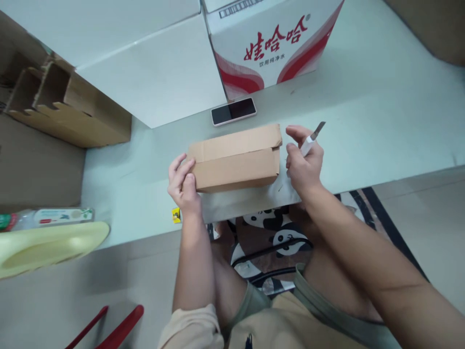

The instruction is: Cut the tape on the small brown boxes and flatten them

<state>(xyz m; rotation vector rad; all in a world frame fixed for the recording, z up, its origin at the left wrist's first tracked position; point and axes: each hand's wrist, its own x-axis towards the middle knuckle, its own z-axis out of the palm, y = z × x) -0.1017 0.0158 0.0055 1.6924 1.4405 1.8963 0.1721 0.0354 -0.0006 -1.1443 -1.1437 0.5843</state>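
A small brown cardboard box (236, 165) lies lengthwise near the front edge of the pale table, its top flap down. My left hand (183, 182) grips the box's left end, thumb on the near side and fingers at the back. Just off the box's right end, my right hand (305, 165) is closed around a utility knife (308, 144) with a white handle. Its blade is out and points up and to the right, away from the box. Part of the handle is hidden in the fist.
Behind the box lies a phone (233, 112), in front of a white and red carton (271, 53) and a large white box (156, 72). Brown cardboard pieces (90, 121) stand at left. A small yellow item (176, 215) sits at the table's edge, and a yellow-green basin (54, 245) juts in.
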